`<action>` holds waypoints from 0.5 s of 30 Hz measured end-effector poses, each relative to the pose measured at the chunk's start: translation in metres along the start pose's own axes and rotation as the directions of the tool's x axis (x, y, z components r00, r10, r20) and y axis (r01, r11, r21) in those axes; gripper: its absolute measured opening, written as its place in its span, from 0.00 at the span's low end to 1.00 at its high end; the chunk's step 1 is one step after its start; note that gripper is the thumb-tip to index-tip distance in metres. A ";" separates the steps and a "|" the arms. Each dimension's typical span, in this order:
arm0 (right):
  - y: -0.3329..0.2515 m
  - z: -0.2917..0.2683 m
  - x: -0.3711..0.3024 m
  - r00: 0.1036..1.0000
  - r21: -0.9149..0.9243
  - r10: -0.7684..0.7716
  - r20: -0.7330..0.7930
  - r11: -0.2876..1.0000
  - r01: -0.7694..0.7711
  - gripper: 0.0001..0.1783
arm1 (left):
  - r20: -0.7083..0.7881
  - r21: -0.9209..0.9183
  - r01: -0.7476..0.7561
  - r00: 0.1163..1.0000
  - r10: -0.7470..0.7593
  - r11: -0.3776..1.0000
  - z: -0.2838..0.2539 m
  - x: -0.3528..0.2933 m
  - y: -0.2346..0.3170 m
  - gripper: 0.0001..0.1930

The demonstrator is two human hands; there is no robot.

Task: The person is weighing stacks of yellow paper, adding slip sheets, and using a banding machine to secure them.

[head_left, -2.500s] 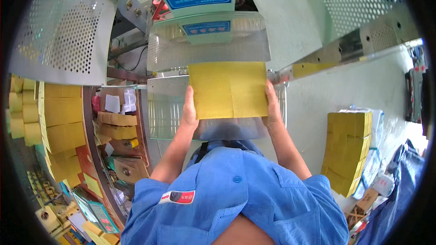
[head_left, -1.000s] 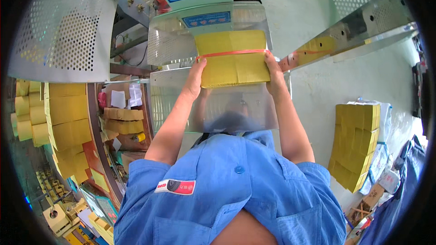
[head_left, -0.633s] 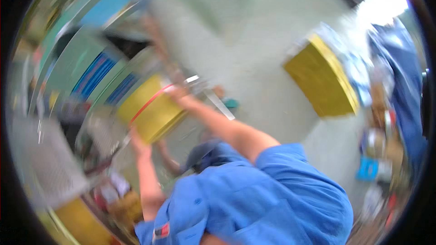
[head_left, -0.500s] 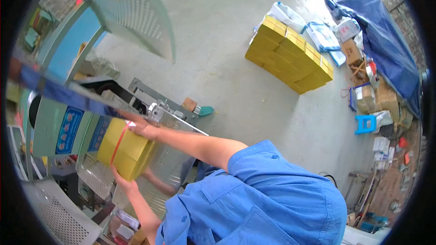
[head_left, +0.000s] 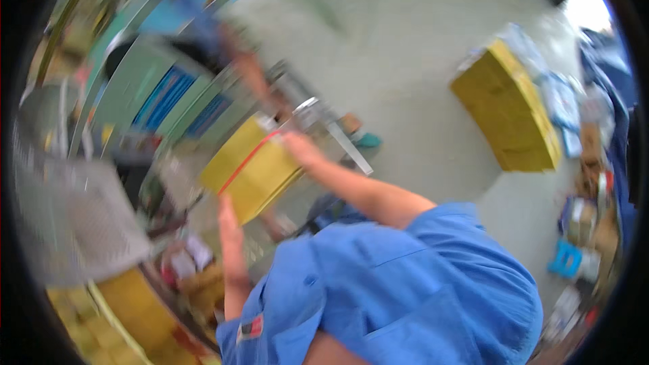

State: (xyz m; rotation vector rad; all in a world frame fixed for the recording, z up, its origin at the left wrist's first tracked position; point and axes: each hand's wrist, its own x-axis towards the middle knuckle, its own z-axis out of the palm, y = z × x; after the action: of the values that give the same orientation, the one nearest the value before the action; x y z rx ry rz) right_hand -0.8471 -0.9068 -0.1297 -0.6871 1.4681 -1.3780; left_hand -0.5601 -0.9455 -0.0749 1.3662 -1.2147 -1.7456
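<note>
A bundle of yellow paper (head_left: 247, 172) with a red band around it is held between my two hands, over the shiny top of a green machine (head_left: 145, 88). My left hand (head_left: 230, 226) is closed on its near left edge, by one end of the band. At the far right edge, by the band's other end, my right hand (head_left: 301, 149) grips it. Motion blurs the fingers of both hands. Beyond the bundle, a blurred blue-sleeved arm (head_left: 247, 71) reaches down toward the machine's metal part (head_left: 307, 109).
A block of stacked yellow bundles (head_left: 507, 105) stands on the grey floor (head_left: 399, 47) at right. Behind it lie plastic bags (head_left: 560, 101), boxes and a blue stool (head_left: 565, 258). A perforated panel (head_left: 88, 216) is at left, and more yellow bundles (head_left: 101, 331) sit at lower left.
The view has swung left, so the machine and floor stack appear farther right. The bundle stays in both hands. The blue-sleeved arm now appears beyond the bundle, reaching down more steeply.
</note>
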 end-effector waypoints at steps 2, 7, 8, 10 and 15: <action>-0.024 -0.025 -0.039 0.987 0.173 0.088 -0.131 0.983 -0.065 0.23 | 0.015 0.519 -0.131 0.989 0.144 0.845 0.027 -0.024 0.016 0.26; -0.050 -0.031 -0.072 0.958 0.074 -0.125 -0.260 0.986 0.149 0.13 | -0.240 0.109 0.046 0.971 -0.018 0.993 0.003 -0.037 0.014 0.22; -0.049 -0.032 -0.065 0.957 0.040 -0.166 -0.240 0.983 0.180 0.12 | -0.288 0.108 -0.026 0.956 0.057 0.994 -0.002 -0.031 0.011 0.19; -0.065 -0.026 -0.059 0.977 0.115 -0.108 -0.181 0.985 0.130 0.10 | -0.275 -0.032 0.021 0.961 -0.029 0.999 -0.019 -0.021 0.003 0.20; -0.056 0.009 -0.034 0.979 -0.043 -0.175 -0.102 0.984 0.172 0.14 | 0.174 -0.405 0.227 0.970 -0.169 0.886 -0.004 -0.036 0.028 0.30</action>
State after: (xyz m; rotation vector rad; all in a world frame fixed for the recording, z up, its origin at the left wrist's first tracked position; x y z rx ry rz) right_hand -0.8381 -0.8916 -0.0659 -0.7900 1.5475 -1.5460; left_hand -0.5480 -0.9267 -0.0353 1.1553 -0.7122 -2.1223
